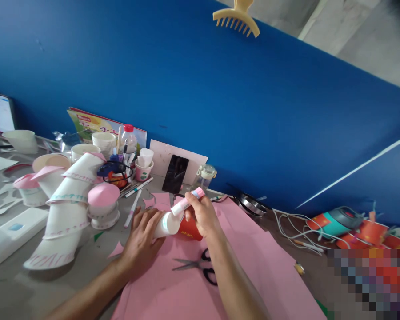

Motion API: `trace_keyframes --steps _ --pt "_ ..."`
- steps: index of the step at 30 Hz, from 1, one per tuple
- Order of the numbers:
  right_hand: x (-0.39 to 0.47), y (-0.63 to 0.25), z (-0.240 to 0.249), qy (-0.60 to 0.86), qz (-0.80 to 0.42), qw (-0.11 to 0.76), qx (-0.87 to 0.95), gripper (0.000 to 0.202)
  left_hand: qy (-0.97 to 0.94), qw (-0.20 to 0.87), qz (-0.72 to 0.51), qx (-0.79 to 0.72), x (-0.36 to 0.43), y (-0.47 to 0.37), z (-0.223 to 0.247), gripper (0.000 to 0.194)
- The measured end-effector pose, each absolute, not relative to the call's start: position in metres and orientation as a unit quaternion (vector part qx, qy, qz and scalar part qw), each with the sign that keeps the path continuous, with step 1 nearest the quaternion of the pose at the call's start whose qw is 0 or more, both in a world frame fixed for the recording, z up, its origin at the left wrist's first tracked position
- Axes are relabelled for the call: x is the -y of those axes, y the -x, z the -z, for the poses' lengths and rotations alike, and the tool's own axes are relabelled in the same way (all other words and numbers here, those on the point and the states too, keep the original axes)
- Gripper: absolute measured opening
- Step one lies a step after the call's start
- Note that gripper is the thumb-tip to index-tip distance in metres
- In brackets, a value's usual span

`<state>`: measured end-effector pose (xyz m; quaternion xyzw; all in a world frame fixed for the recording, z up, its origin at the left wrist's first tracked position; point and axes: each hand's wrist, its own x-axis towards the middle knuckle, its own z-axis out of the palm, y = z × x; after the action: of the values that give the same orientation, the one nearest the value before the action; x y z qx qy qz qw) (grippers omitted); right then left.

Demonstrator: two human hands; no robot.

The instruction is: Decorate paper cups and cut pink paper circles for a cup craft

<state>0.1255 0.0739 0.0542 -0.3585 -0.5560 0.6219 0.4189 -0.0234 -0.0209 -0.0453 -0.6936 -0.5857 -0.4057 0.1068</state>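
My left hand (pixel 142 235) is wrapped round a small white paper cup (pixel 168 224), which lies on its side with one end facing right. My right hand (pixel 200 213) grips a white and pink glue stick (pixel 187 202), its lower left end at the cup's rim. Whether the two touch is too small to tell. Beneath and behind my right hand, a red item (pixel 189 230) with yellow marks is partly hidden. Black-handled scissors (pixel 196 265) lie spread on the pink paper (pixel 173 284) below both hands.
A curved form of joined white cups (pixel 65 218) stands at the left, beside a pink-topped cup (pixel 103 200). A phone (pixel 175 173) and a clear jar (pixel 205 177) stand behind my hands. White cables (pixel 296 231) and a teal and orange device (pixel 335 221) lie right.
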Motion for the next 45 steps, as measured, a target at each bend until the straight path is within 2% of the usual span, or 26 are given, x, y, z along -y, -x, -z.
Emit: trace_keyframes --steps 8,13,20,30,34,39,45 --pt "-0.083 -0.137 -0.059 0.402 -0.545 0.433 0.595 0.034 0.649 0.118 0.439 0.61 0.019 0.024 0.043 0.045" --pt "-0.078 -0.14 -0.066 0.301 -0.639 0.436 0.558 0.035 0.648 0.114 0.445 0.607 0.016 0.025 0.045 0.046" --pt "-0.065 -0.128 -0.061 0.263 -0.672 0.387 0.574 0.032 0.678 0.108 0.426 0.589 0.017 0.024 0.046 0.047" --pt "-0.075 -0.128 -0.054 0.374 -0.54 0.444 0.609 0.032 0.68 0.109 0.412 0.596 0.017 0.03 0.049 0.048" --pt "-0.074 -0.134 -0.061 0.368 -0.524 0.467 0.61 0.031 0.677 0.116 0.412 0.598 0.016 0.029 0.05 0.048" --pt "-0.063 -0.139 -0.072 0.315 -0.526 0.419 0.669 0.023 0.683 0.12 0.403 0.597 0.016 0.028 0.05 0.046" --pt "-0.048 -0.133 -0.071 0.34 -0.405 0.406 0.746 0.017 0.688 0.133 0.389 0.598 0.016 0.025 0.05 0.048"
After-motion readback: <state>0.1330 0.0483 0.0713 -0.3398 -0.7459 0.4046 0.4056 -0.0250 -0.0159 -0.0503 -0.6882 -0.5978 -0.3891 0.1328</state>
